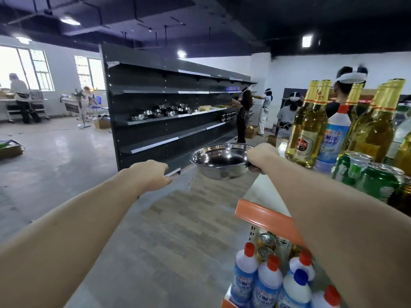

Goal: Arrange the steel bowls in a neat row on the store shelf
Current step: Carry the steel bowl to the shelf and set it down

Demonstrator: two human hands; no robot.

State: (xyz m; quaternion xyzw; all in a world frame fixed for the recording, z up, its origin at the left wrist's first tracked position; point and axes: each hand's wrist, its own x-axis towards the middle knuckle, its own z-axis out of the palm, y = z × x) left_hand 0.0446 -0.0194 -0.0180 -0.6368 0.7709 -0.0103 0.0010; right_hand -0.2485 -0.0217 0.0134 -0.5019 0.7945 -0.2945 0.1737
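Note:
My right hand (262, 157) grips the rim of a shiny steel bowl (219, 162) and holds it in the air over the aisle floor. My left hand (153, 174) reaches forward at the same height, holds nothing, and its fingers are hidden behind the back of the hand. Across the aisle stands a dark store shelf (169, 121). Several steel bowls and pots (164, 112) sit in a loose cluster on its middle level.
A shelf close on my right carries beer bottles (311, 130), green cans (373, 178) and, lower down, blue cleaner bottles (266, 283). Several people (243, 114) stand at the far end of the dark shelf. Cardboard boxes (102, 123) lie on the floor.

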